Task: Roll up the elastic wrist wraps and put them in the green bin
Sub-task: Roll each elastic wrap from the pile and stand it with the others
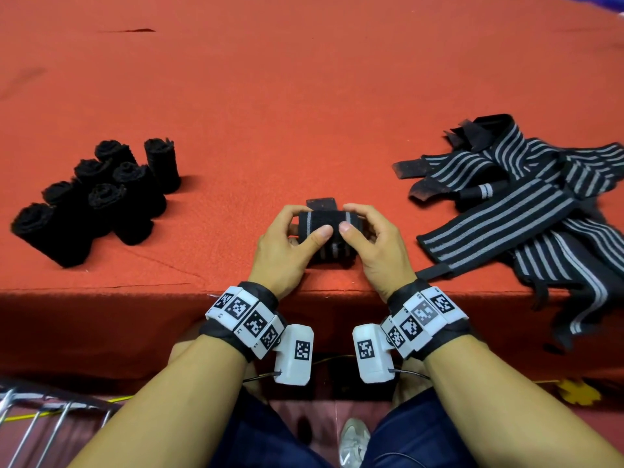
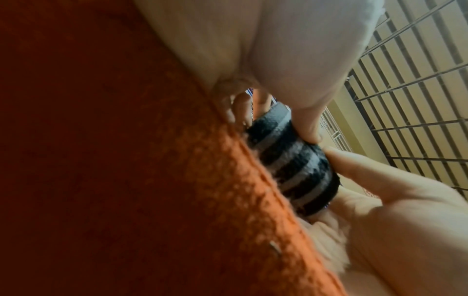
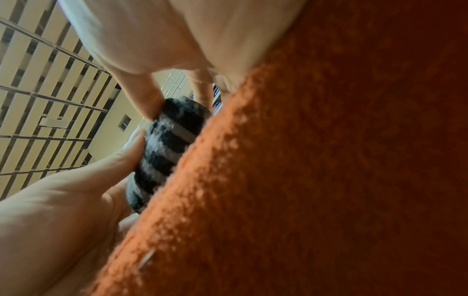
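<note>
A black wrist wrap with grey stripes lies mostly rolled near the table's front edge, its black tab sticking out at the far side. My left hand grips the roll's left end and my right hand grips its right end, both thumbs pressing on top. The left wrist view shows the striped roll on the red cloth between thumbs and fingers, and so does the right wrist view, where the roll touches the cloth. No green bin is in view.
Several rolled black wraps stand grouped at the left on the red cloth table. A tangled pile of unrolled striped wraps lies at the right and hangs over the front edge. A metal rack sits low at the left.
</note>
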A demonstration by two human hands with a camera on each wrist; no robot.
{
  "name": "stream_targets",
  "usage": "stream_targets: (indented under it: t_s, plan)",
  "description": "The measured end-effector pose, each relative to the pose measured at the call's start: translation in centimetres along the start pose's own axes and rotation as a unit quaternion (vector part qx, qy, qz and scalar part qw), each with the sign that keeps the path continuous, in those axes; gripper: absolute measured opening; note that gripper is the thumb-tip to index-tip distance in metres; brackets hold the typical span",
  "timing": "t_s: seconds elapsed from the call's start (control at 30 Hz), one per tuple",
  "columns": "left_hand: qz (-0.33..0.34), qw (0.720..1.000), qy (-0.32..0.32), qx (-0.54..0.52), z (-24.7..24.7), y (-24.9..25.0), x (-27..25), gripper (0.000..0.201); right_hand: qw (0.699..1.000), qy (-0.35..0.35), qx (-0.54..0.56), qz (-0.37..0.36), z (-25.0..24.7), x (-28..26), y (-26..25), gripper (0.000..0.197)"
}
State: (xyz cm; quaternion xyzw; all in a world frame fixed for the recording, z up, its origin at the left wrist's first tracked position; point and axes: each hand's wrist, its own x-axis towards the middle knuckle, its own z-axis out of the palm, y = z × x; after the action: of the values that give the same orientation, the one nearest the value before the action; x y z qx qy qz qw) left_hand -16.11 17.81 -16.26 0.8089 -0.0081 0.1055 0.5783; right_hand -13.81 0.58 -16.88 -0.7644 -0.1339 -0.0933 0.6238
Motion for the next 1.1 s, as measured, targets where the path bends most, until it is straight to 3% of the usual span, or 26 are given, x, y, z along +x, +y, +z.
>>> stream_targets:
  t_s: [0.13,0.33,0.53,0.77,0.97,1.1]
  plan:
    - [-0.006,1.000,0.002,0.014,0.0,0.2,-0.1,0.038,1.000,0.013,-0.012,0.017,0.2,0.1,0.1,0.020]
    - [0.006,0.999,-0.028,0.034,-0.3,0.3,-0.4,0.062,0.998,0.034,-0.040,0.033,0.6,0.7,0.4,0.043]
    - [0.008,1.000,-0.017,0.015,-0.2,-0.1,0.0,0.050,0.997,0.021,-0.059,0.052,0.4,0.8,0.3,0.051]
    - [-0.003,1.000,-0.001,0.024,0.1,0.0,0.5,0.043,0.999,-0.020,-0.014,0.029,0.0,0.5,0.3,0.041]
    - [0.032,0.997,-0.034,0.056,-0.2,-0.6,0.2,0.088,0.999,0.009,-0.015,0.046,0.5,0.7,0.7,0.049]
    - [0.058,0.996,-0.045,0.049,-0.2,-0.8,0.2,0.085,0.997,0.022,-0.048,0.056,0.5,0.8,0.4,0.053]
